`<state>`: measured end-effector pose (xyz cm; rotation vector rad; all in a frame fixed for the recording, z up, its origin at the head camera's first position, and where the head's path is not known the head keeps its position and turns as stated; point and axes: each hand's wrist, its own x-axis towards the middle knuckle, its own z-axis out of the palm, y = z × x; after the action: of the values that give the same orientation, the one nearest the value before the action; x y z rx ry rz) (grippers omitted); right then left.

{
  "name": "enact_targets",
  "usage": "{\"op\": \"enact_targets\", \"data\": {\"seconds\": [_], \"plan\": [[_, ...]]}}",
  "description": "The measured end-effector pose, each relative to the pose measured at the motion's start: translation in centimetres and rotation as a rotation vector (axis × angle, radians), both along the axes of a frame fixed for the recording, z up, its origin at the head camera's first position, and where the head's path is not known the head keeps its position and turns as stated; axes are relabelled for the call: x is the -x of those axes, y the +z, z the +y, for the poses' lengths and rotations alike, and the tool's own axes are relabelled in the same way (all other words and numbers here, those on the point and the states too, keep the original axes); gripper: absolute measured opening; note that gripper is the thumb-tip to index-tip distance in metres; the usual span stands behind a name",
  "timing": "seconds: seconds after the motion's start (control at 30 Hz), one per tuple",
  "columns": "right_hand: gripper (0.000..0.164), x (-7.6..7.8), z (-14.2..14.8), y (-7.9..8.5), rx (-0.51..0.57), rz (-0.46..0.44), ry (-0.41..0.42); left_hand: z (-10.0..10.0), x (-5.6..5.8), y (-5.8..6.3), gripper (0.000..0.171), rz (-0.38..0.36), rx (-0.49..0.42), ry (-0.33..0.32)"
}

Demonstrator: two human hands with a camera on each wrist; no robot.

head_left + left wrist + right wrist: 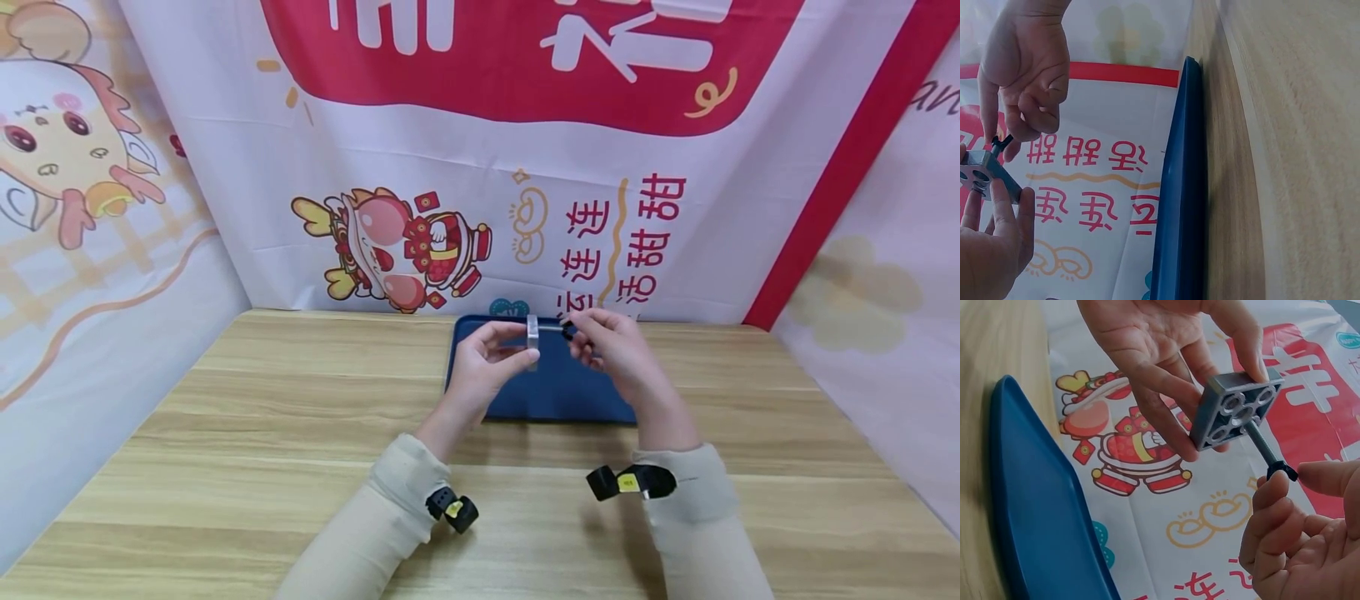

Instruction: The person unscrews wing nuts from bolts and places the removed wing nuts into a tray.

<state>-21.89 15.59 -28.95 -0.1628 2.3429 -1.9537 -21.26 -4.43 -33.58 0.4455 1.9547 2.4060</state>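
My left hand grips a square silver metal block by its edges, above the blue tray. Several round holes show in the block's face in the right wrist view. A metal screw with a black wing-shaped head stands out from that face, its tip at a hole. How deep the tip sits cannot be told. Thumb and index finger of my right hand pinch the black head, while the other fingers curl below. In the left wrist view the block and both hands appear at the left.
Under the hands a blue tray lies at the back of the wooden table, close to a printed cloth backdrop. Patterned cloth also hangs at the left and right sides. Each wrist wears a black strapped camera.
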Motion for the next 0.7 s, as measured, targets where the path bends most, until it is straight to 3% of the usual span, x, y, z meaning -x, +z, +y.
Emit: {"op": "enact_targets", "data": {"seconds": [0.5,0.7], "plan": [[0.041,0.11,-0.26,-0.19,0.111,-0.029,-0.014,0.08,-0.06,0.00,0.034,0.010,0.003,0.005],[0.022,0.15,-0.22,-0.24,0.147,-0.010,0.013,0.03,-0.14,-0.02,0.035,0.011,0.004,0.009]]}}
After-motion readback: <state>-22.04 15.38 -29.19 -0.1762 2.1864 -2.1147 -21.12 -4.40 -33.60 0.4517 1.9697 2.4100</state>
